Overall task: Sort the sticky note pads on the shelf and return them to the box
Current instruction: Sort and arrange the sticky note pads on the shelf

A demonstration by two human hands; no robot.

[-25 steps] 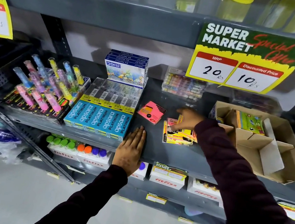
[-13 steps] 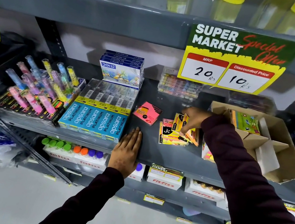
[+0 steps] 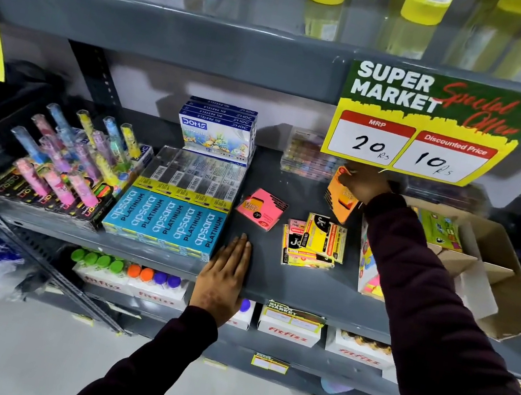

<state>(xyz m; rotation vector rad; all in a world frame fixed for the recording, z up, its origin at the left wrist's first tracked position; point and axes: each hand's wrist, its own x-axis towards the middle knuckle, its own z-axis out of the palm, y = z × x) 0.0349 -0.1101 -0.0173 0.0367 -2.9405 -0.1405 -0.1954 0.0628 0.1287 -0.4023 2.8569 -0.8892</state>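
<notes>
— While the left hand (image 3: 221,282) is lying flat, fingers together and gripping nothing, on the front edge of the shelf (image 3: 299,284), what is the right one doing in the head view?

— The right hand (image 3: 364,183) is pinching a small stack of orange pads (image 3: 341,197), holding them lifted clear of the shelf, just left of the cardboard box (image 3: 492,294). I judge this to be the carry step: a sorted colour is heading for the box.

— And what is remaining?

— A pink pad (image 3: 262,208) is lying alone mid-shelf, and a loose yellow pile (image 3: 314,241) is sitting between it and the box. The next move is calling for a swing right over the box wall into a free compartment, past the cardboard dividers.

— Is any writing showing?

— The hanging price sign (image 3: 432,123) is reading "SUPER MARKET Special Offer", "MRP 20 Rs", "Discounted Price 10 Rs". Blue pencil packs (image 3: 171,221) are saying "apsara PLATINUM", and the oil pastel boxes (image 3: 217,130) are showing "DOMS". Cartons below are reading "Fitfizz". The pads' own print is too small to read.
</notes>
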